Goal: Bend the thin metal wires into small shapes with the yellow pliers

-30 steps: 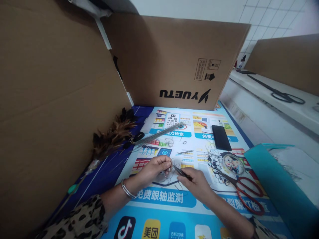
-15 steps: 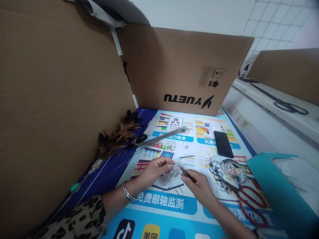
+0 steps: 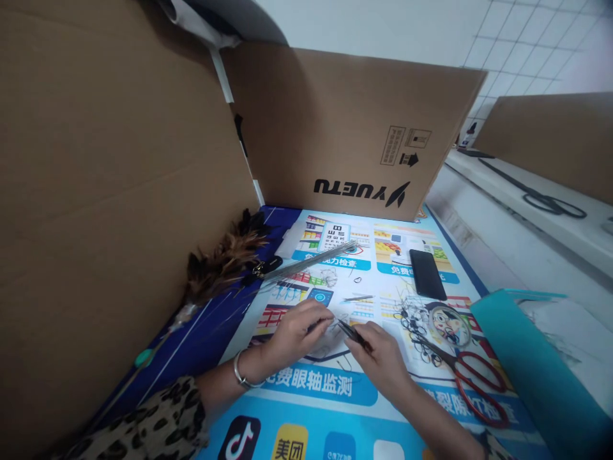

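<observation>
My left hand (image 3: 295, 331) is closed in a pinch on a thin bent wire (image 3: 335, 322) just above the printed mat (image 3: 311, 390). A silver bangle sits on that wrist. My right hand (image 3: 383, 358) grips small dark pliers (image 3: 349, 332), whose tip meets the wire between the two hands. Loose wire bits lie on the mat around both hands.
Cardboard walls (image 3: 119, 191) stand at the left and back. A feather duster (image 3: 215, 268) and a bundle of straight wires (image 3: 311, 260) lie at the left. A black phone (image 3: 427, 275), red-handled scissors (image 3: 474, 377), small rings and a teal tray (image 3: 531, 358) are at the right.
Both hands stayed together at the wire. The left hand's fingers closed a little further over it, and the pliers' tip shifted slightly left. The camera view shifted slightly.
</observation>
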Demonstrator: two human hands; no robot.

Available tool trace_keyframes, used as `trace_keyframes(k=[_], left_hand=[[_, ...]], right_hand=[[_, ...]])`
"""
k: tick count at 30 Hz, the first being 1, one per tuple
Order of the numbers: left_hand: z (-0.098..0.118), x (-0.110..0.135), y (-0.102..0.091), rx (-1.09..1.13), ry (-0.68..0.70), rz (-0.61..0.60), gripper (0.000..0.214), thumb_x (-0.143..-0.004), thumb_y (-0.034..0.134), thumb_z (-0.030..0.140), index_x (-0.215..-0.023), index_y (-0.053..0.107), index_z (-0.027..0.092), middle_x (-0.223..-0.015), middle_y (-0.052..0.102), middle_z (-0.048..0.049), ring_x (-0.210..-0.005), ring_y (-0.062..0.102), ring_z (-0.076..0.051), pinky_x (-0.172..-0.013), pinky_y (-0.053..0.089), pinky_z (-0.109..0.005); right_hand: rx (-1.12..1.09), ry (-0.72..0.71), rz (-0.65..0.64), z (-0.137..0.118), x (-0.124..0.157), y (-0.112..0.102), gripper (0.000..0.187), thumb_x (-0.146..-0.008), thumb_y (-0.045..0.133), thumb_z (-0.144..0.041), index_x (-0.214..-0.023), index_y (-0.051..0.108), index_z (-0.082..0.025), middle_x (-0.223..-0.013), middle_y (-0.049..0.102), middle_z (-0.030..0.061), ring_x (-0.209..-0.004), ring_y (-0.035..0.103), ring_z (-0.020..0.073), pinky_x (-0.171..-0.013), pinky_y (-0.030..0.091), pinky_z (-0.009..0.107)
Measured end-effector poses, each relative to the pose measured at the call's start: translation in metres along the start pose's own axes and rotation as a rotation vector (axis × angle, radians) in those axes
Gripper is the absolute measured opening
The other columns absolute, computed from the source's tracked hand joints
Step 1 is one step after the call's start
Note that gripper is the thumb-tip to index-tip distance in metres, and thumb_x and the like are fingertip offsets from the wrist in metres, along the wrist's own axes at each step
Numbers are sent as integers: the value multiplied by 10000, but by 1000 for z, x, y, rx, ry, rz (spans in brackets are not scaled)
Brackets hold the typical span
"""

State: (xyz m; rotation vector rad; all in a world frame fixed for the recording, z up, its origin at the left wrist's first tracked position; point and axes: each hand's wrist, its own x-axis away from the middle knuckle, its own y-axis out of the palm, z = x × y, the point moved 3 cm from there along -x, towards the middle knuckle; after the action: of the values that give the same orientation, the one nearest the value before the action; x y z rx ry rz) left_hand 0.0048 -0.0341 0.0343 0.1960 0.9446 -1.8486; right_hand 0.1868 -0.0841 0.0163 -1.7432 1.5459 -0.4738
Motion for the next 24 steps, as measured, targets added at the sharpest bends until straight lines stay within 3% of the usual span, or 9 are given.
trace_keyframes(k=[11,24], left_hand=[[-3,2,6,-26,85,-73,161,-832,495,127,-947,601,169,-824,586,-68,-807,528,-175,-711,441,-307],[-3,1,5,-30,81,-136,138,-837,475,142,-911,589,155,-816,581,-78,-801,519,-183,-715,432,-322]], right_hand=[[162,-73,42,0,1,1,222,-857,459,-366,-958,574,-206,-815,560,49,-783,517,173,-664,398,255],[146,-86,27,1,2,4,201,-851,471,-355,-926,578,-203,-789,572,41,-748,525,160,-633,386,228]])
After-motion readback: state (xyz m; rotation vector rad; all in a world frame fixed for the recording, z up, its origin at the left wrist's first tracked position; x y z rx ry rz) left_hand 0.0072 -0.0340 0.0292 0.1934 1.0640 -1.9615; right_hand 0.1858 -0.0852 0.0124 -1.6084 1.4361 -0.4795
